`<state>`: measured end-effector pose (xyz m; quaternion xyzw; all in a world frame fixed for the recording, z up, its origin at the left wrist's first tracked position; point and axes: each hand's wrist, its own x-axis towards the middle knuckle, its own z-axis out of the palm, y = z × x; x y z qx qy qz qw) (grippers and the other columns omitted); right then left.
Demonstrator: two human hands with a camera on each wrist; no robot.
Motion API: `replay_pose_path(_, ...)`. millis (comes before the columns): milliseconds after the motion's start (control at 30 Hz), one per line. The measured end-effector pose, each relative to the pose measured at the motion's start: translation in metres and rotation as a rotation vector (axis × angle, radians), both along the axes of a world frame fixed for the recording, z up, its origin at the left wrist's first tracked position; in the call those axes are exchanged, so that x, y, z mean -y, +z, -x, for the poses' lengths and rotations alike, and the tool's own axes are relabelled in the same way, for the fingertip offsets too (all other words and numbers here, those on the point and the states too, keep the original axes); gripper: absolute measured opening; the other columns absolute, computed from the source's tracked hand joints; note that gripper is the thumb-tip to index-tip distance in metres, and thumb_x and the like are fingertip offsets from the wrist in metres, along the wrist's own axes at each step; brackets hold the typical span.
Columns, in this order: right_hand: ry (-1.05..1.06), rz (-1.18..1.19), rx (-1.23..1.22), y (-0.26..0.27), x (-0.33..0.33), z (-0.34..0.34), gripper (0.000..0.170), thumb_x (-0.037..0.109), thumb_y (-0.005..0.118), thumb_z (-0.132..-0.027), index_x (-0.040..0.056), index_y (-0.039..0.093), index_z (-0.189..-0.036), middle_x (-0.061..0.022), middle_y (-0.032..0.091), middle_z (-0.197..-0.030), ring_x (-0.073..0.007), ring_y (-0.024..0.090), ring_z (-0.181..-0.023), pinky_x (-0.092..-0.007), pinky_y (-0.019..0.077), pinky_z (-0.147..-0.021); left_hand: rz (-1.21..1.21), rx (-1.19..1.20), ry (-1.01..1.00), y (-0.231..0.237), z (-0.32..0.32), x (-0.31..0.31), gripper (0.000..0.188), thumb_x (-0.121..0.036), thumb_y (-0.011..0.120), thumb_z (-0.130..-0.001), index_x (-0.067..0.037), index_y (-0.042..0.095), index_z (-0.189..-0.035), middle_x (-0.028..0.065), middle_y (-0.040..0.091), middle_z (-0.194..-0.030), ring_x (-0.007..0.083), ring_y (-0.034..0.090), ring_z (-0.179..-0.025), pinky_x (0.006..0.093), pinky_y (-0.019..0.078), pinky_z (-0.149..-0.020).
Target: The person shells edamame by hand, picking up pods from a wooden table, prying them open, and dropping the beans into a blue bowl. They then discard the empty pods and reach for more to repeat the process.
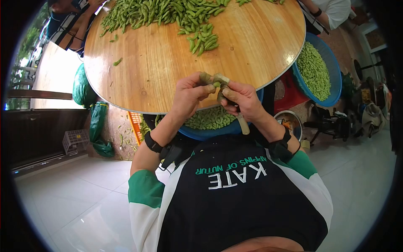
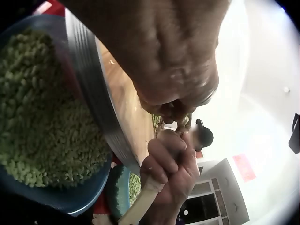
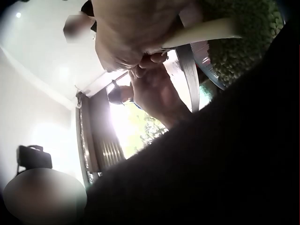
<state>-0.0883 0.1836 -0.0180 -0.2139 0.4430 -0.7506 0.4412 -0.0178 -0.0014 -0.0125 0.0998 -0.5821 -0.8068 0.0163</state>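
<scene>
Over the near edge of the table, my left hand point(image 1: 188, 95) pinches a green soybean pod point(image 1: 216, 84) between thumb and fingertips. My right hand point(image 1: 247, 102) meets it there, its thumb and forefinger right at the pod. Curled fingers of the right hand also grip a tool with a pale handle point(image 1: 243, 124), which points down toward me; its working end is hidden in the hand. Worn, dark coverings wrap some fingertips of both hands. Below the hands, a blue basin point(image 1: 197, 133) holds shelled green beans. In the left wrist view, the pale handle point(image 2: 141, 205) sticks out under the right fingers.
A heap of soybean pods point(image 1: 163, 12) covers the far side of the round wooden table point(image 1: 147, 71). Another blue basin point(image 1: 337, 80) of shelled beans stands at right, near a metal bowl point(image 1: 299, 130). An orange crate point(image 1: 135, 126) stands at left. Other people sit across the table.
</scene>
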Motion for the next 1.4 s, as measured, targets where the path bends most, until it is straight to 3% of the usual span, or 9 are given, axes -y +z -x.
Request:
replay_pose_path(67,0.063,0.064,0.103,0.000,-0.005,0.001,0.029,0.012,0.048,-0.097,0.0026,0.054,-0.123,-0.0003,0.058,-0.078,-0.0045,0.047,-0.053,-0.0190,0.0359,-0.044,-0.390,0.029,-0.107,0.009,0.001,-0.003,0.007,0.000,0.061,-0.082,-0.001,0.061,-0.089,0.0023,0.060,-0.076,0.0065,0.048,-0.061,0.0189,0.0351,-0.054)
replay_pose_path(133,-0.073,-0.080,-0.612,-0.003,-0.009,-0.002,0.032,0.005,0.053,-0.092,0.0002,0.054,-0.124,-0.0051,0.060,-0.081,-0.0111,0.055,-0.061,-0.0232,0.0440,-0.052,-0.432,0.082,-0.093,0.013,0.000,-0.010,0.004,0.000,0.059,-0.082,-0.001,0.060,-0.086,0.0020,0.058,-0.073,0.0066,0.046,-0.059,0.0196,0.0340,-0.051)
replay_pose_path(233,-0.243,0.063,-1.086,-0.014,-0.006,0.003,0.040,-0.001,0.059,-0.087,-0.0015,0.052,-0.126,-0.0103,0.061,-0.085,-0.0186,0.060,-0.070,-0.0269,0.0483,-0.061,-0.452,0.142,-0.087,0.001,-0.001,-0.015,0.003,0.000,0.056,-0.081,-0.002,0.058,-0.082,0.0011,0.054,-0.069,0.0062,0.043,-0.054,0.0202,0.0316,-0.047)
replay_pose_path(467,-0.295,0.004,-1.128,-0.022,-0.014,-0.013,0.039,-0.004,0.056,-0.087,-0.0037,0.051,-0.126,-0.0103,0.065,-0.088,-0.0146,0.060,-0.063,-0.0236,0.0468,-0.057,-0.220,0.180,-0.029,-0.009,-0.009,-0.027,0.002,-0.001,0.058,-0.081,-0.002,0.058,-0.083,0.0009,0.055,-0.069,0.0051,0.042,-0.049,0.0188,0.0292,-0.043)
replay_pose_path(533,-0.187,-0.186,-0.353,-0.015,-0.016,-0.019,0.032,0.002,0.054,-0.091,-0.0027,0.053,-0.122,-0.0069,0.062,-0.082,-0.0097,0.052,-0.054,-0.0209,0.0396,-0.046,-0.166,0.133,0.018,0.001,-0.010,-0.034,0.004,-0.001,0.059,-0.082,-0.001,0.057,-0.085,0.0021,0.057,-0.072,0.0058,0.047,-0.053,0.0186,0.0321,-0.045)
replay_pose_path(667,-0.174,0.018,0.114,-0.014,-0.012,-0.014,0.023,0.014,0.053,-0.094,0.0010,0.057,-0.112,-0.0026,0.057,-0.074,-0.0050,0.043,-0.046,-0.0194,0.0321,-0.038,-0.123,-0.053,0.063,0.016,-0.019,-0.044,0.014,0.002,0.063,-0.083,0.001,0.058,-0.097,0.0055,0.064,-0.085,0.0088,0.061,-0.071,0.0187,0.0415,-0.054)
replay_pose_path(900,-0.117,0.026,0.215,-0.004,-0.010,-0.010,0.021,0.015,0.050,-0.096,0.0002,0.055,-0.109,-0.0013,0.054,-0.072,-0.0047,0.042,-0.048,-0.0191,0.0330,-0.040,-0.022,-0.107,-0.005,0.002,-0.021,-0.032,0.021,0.005,0.061,-0.083,0.000,0.059,-0.104,0.0073,0.065,-0.093,0.0111,0.063,-0.085,0.0202,0.0457,-0.062)
replay_pose_path(1000,-0.186,-0.061,-0.113,0.000,-0.014,-0.004,0.026,0.019,0.048,-0.097,0.0012,0.052,-0.117,-0.0007,0.053,-0.072,-0.0041,0.041,-0.050,-0.0184,0.0327,-0.042,-0.134,-0.148,0.026,0.004,-0.018,-0.028,0.017,0.003,0.061,-0.084,0.001,0.060,-0.101,0.0077,0.065,-0.092,0.0107,0.063,-0.084,0.0200,0.0453,-0.059)
replay_pose_path(1400,0.123,-0.006,0.076,0.002,-0.019,-0.005,0.033,0.021,0.046,-0.098,0.0017,0.048,-0.125,-0.0011,0.054,-0.078,-0.0048,0.043,-0.053,-0.0170,0.0325,-0.041,0.041,0.108,-0.050,0.003,-0.019,-0.021,0.009,-0.007,0.059,-0.090,0.000,0.061,-0.095,0.0023,0.062,-0.076,0.0036,0.047,-0.053,0.0173,0.0346,-0.046)
